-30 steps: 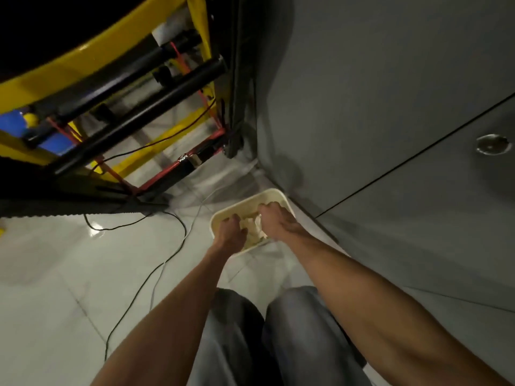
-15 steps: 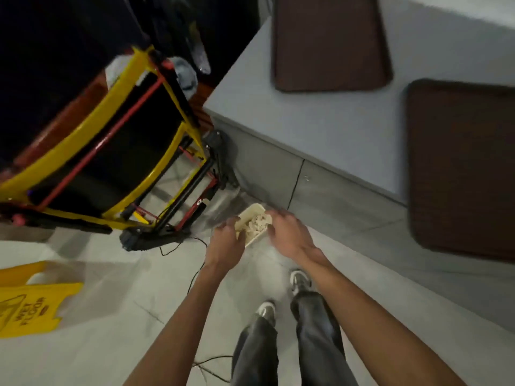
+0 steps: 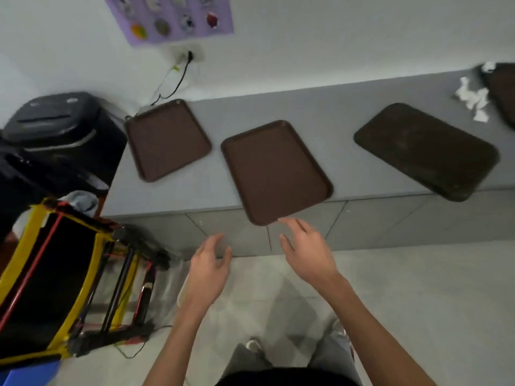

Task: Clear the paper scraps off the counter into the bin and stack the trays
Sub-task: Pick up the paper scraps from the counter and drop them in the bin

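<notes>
1. the left hand (image 3: 207, 270) is hovering at the lower centre of the frame, fingers spread and loosely bent, holding nothing
2. the right hand (image 3: 309, 252) is reaching up just to the right of it, fingers spread wide and also empty; its fingertips are coming very near the lowest corner of the middle tray (image 3: 274, 171), though contact cannot be told
3. the middle tray is lying at the centre of the frame on the grey counter (image 3: 320, 107), its lowest corner hanging over the front edge
4. the left tray (image 3: 167, 139) is lying flat up and to the left of it, apart from it, near the counter's left end
5. the right tray (image 3: 423, 150), darker, is lying askew at the right of the frame, one corner jutting over the front edge
6. a fourth tray (image 3: 504, 90) is showing only partly at the far right edge
7. the white scraps (image 3: 473, 98) are lying on the counter at the upper right, between the right tray and the fourth tray
8. the black bin (image 3: 61, 126) is standing at the upper left, beside the counter's left end
9. a yellow cart (image 3: 41, 274) is standing at the lower left, and a purple poster (image 3: 172, 18) is hanging at the top above a socket (image 3: 189, 55) with a cable (image 3: 178, 79) trailing down
</notes>
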